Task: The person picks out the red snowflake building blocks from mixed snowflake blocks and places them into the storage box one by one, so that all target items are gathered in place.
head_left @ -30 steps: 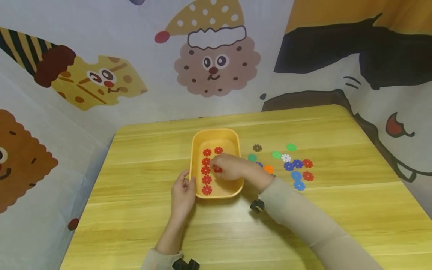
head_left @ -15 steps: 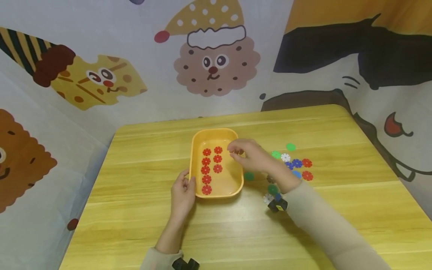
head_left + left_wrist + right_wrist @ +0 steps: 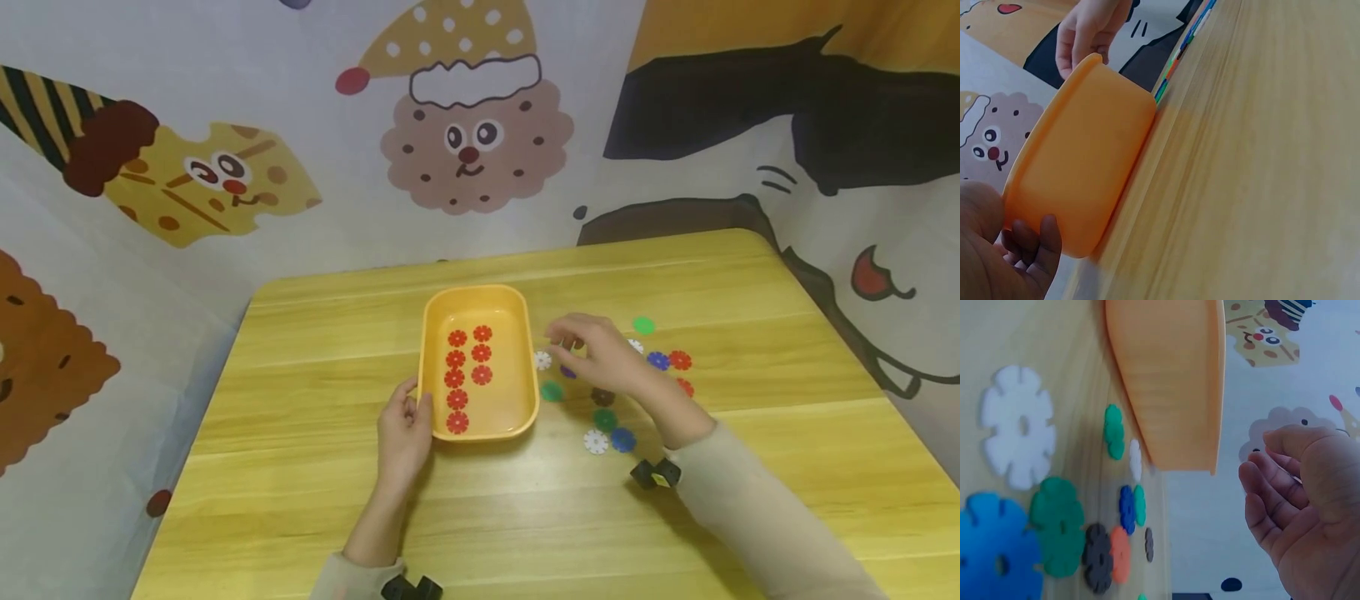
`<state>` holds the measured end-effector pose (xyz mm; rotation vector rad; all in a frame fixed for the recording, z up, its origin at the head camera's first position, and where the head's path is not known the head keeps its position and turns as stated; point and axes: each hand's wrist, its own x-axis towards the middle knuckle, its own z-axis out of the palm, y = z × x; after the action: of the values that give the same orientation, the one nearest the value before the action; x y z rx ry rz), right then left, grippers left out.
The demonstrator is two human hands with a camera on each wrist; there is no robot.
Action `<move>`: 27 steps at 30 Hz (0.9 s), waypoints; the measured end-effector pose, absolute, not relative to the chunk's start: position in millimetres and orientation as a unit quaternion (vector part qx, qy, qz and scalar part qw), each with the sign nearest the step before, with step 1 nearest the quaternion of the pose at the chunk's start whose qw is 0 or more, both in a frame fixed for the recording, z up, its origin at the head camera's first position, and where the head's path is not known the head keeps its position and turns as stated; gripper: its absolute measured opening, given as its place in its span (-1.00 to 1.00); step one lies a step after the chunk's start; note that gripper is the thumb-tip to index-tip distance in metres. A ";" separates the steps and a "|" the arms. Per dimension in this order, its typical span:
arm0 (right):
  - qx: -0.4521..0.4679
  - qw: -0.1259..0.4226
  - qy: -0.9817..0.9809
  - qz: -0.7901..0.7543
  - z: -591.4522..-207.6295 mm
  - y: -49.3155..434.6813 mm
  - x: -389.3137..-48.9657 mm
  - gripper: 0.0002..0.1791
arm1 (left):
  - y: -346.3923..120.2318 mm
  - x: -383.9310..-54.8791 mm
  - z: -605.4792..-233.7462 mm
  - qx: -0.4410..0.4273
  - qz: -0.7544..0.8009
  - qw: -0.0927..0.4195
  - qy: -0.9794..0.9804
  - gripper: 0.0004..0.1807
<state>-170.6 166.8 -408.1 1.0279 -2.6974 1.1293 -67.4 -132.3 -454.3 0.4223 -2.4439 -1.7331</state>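
Observation:
My left hand (image 3: 402, 437) grips the near left wall of a yellow plastic tray (image 3: 517, 400), with the thumb at the rim and curled fingers on the outer side. Inside the tray, red notched snowflake discs (image 3: 454, 379) lie flat in two columns, the left one longer. To the right of the tray, my right hand (image 3: 603, 358) is over the loose discs. In the right wrist view, its fingers (image 3: 1263, 519) are loosely bent, with nothing visible between them and the thumb. The hand and forearm hide part of the loose discs.
Loose discs in mixed colours lie right of the tray: white (image 3: 596, 451), blue (image 3: 623, 447), green (image 3: 551, 392) and red (image 3: 679, 367) among them. The wooden table (image 3: 315, 350) meets a cartoon-printed cloth (image 3: 337, 225) at its back and left edges.
My right hand has left the red disc at the lower end of the second column, risen and moved right, out over the loose discs. The left hand keeps its hold on the tray.

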 end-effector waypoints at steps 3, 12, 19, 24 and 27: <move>0.325 0.023 -0.873 0.362 -410.3 173.9 -168.9 -0.76 | -132.7 -67.4 -454.8 0.139 -0.571 0.058 -0.807 -0.55; 0.287 0.028 -0.888 0.358 -413.8 199.2 -170.4 -0.79 | -133.2 -67.6 -455.4 0.134 -0.572 0.064 -0.807 -0.56; 0.290 0.065 -0.889 0.349 -417.6 219.4 -171.9 -0.82 | -132.6 -67.8 -454.9 0.136 -0.567 0.060 -0.810 -0.56; 0.275 0.072 -0.897 0.339 -418.3 235.2 -173.2 -0.81 | -133.9 -68.2 -455.7 0.138 -0.564 0.056 -0.812 -0.55; 0.268 0.078 -0.901 0.334 -419.2 244.0 -173.1 -0.81 | -134.1 -68.2 -456.1 0.135 -0.563 0.058 -0.814 -0.55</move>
<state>-173.1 244.0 -419.2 0.8017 -2.6973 0.9998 -68.2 -134.1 -456.1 0.4103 -2.4661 -1.7051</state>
